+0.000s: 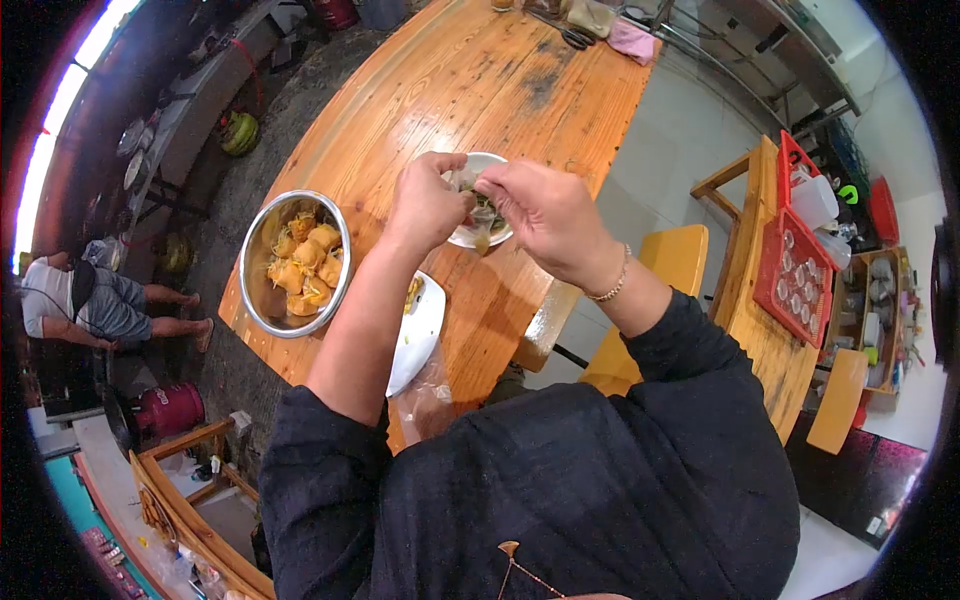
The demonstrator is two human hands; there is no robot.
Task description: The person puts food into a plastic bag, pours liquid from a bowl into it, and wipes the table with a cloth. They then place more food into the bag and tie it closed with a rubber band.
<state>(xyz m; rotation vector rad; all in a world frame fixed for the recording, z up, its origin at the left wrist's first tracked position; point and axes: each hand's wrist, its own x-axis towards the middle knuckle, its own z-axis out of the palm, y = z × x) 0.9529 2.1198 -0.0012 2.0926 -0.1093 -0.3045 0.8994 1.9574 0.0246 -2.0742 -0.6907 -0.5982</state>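
My left hand [428, 200] and my right hand [550, 215] meet over a white bowl [487, 159] on the wooden table. Between them is a small clear plastic bag [466, 181], its edges pinched in the fingers of both hands. Green bits show in the bowl below, partly hidden by the bag and my fingers. To the left of my left forearm stands a steel bowl [261, 245] of golden filled tofu pieces [311, 260] with pale shreds. A white dish [416, 345] with some yellowish food lies beneath that forearm, partly covered by it.
A plastic sheet [428, 398] lies at the near table edge. Scissors [577, 39] and a pink cloth [631, 41] are at the far end. Red baskets [795, 270] sit on a side table at right. Another person [115, 300] stands at left near a stove area.
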